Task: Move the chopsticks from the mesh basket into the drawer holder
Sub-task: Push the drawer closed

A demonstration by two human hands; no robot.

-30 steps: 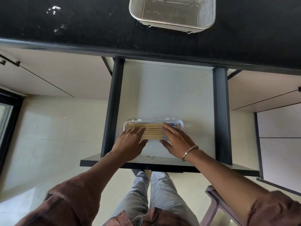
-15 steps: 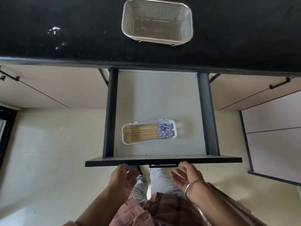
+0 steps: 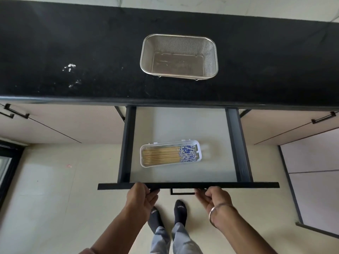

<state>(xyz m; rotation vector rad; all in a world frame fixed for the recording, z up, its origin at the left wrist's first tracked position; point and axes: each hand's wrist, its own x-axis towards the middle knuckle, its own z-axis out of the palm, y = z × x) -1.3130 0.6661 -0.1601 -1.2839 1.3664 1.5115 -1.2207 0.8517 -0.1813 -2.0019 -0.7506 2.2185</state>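
Several wooden chopsticks (image 3: 165, 155) with blue-patterned ends lie side by side in a white holder (image 3: 199, 149) on the floor of the open drawer (image 3: 183, 125). The steel mesh basket (image 3: 211, 54) stands on the black counter with nothing in it. My left hand (image 3: 142, 197) grips the drawer's dark front panel (image 3: 238, 185) left of its handle (image 3: 182, 191). My right hand (image 3: 213, 198), with a metal bangle at the wrist, touches the same panel right of the handle from below.
The black counter (image 3: 73, 52) spans the view above the drawer. Closed cabinet fronts with dark handles flank the drawer on both sides. Beige floor tiles lie below, and my feet in dark socks (image 3: 168, 213) stand under the drawer front.
Both hands left the holder and chopsticks, drew back out of the drawer, and now rest on its front panel. The view has pulled back, showing more of the counter and the basket.
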